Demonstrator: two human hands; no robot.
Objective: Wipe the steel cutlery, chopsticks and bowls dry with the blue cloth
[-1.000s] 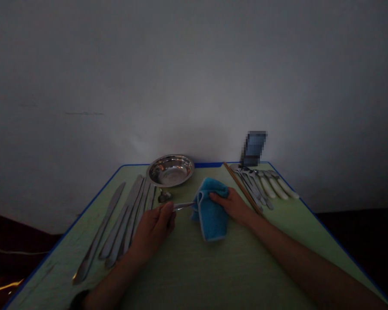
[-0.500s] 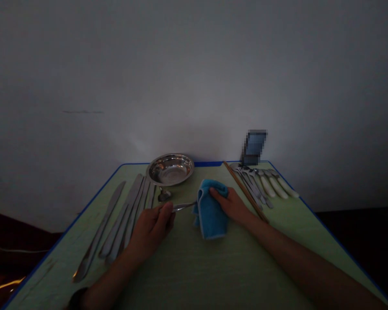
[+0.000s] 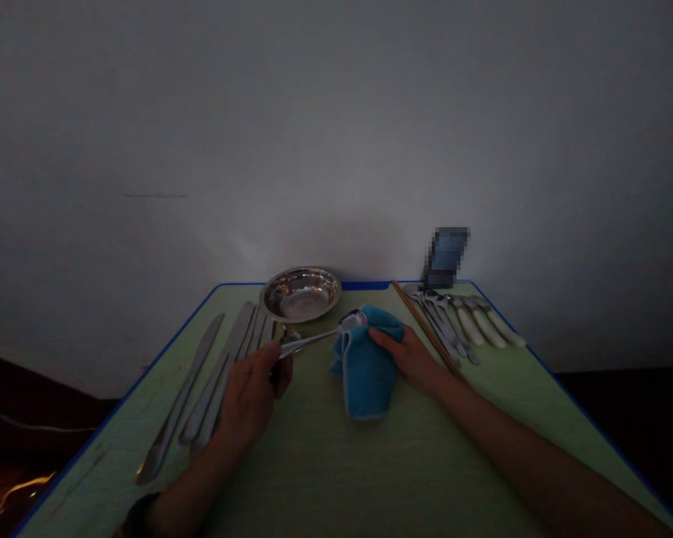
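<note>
My left hand is closed around the handle of a metal spoon, which points right and slightly upward. The spoon's bowl end lies against the top fold of a blue cloth, partly covered by it. My right hand pinches that cloth from the right side, thumb on top, while its lower part hangs down over the table. Just behind the spoon handle, a small ladle-like metal piece rests near the bowl, partly hidden.
A shiny metal bowl stands at the table's back edge. Several table knives lie at left. At right are wooden chopsticks, metal cutlery and pale-handled cutlery. A pixelated upright device stands behind them.
My left hand has moved slightly left and up, drawing the spoon partly out of the cloth, so its bowl end now shows. My right hand still grips the cloth.
</note>
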